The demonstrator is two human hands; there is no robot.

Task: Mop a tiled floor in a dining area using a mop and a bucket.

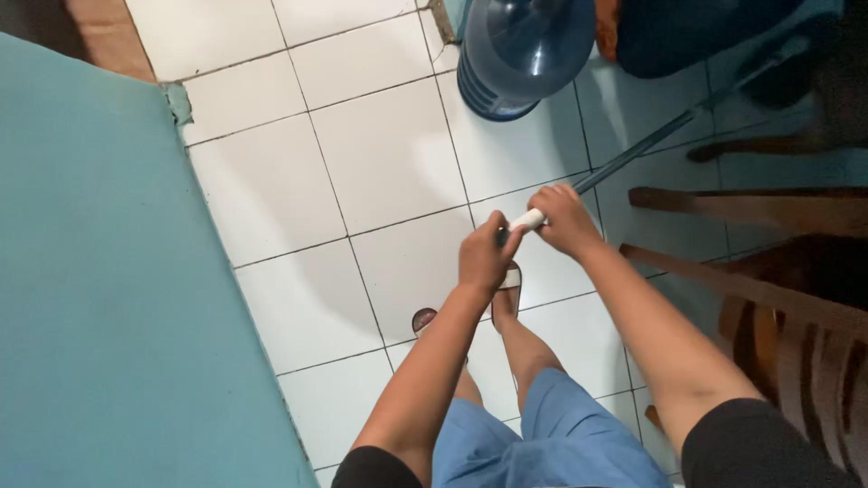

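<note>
The floor (pixel 380 154) is laid with white square tiles set between thin dark grout lines, and soft shadows fall across it. At the far side, right of the middle, a big blue water jug (pixel 524 50) stands on the tiles. In the middle, nearer, two feet in sandals (pixel 508 291) rest on the floor, one just ahead of the other. To the right, the legs of a dark wooden chair (pixel 768 271) stand on the tiles. Along the left side a teal wall (pixel 99 298) meets the floor.
</note>
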